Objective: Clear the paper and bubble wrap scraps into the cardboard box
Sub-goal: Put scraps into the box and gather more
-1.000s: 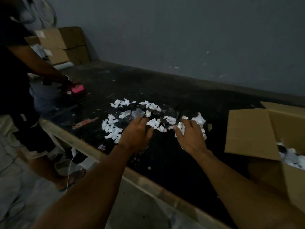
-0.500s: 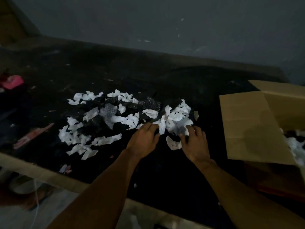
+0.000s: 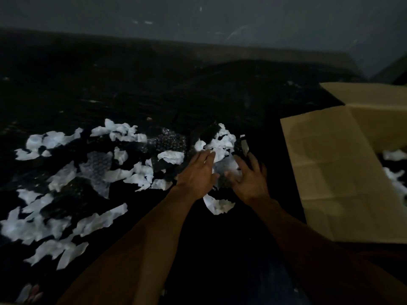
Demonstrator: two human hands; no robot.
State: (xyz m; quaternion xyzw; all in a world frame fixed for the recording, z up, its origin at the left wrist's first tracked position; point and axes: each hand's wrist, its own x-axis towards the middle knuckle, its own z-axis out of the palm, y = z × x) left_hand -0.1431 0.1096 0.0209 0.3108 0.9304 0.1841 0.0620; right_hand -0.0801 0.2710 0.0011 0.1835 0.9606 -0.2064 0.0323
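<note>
White paper scraps and clear bubble wrap pieces lie scattered over the dark tabletop. A bunched clump of scraps sits between my two hands near the middle. My left hand presses against the clump's left side with fingers spread. My right hand cups its right side, fingers apart. One loose paper scrap lies just below my wrists. The open cardboard box stands at the right, its flap folded toward me, with white scraps inside.
A grey wall runs along the far edge of the table. The box's wide flap lies close to my right hand. Small pale bits show at the lower left corner.
The view has moved closer and to the right. Both hands have pushed the right-hand scraps into a tighter clump nearer the box. The other person and the pink item are out of view.
</note>
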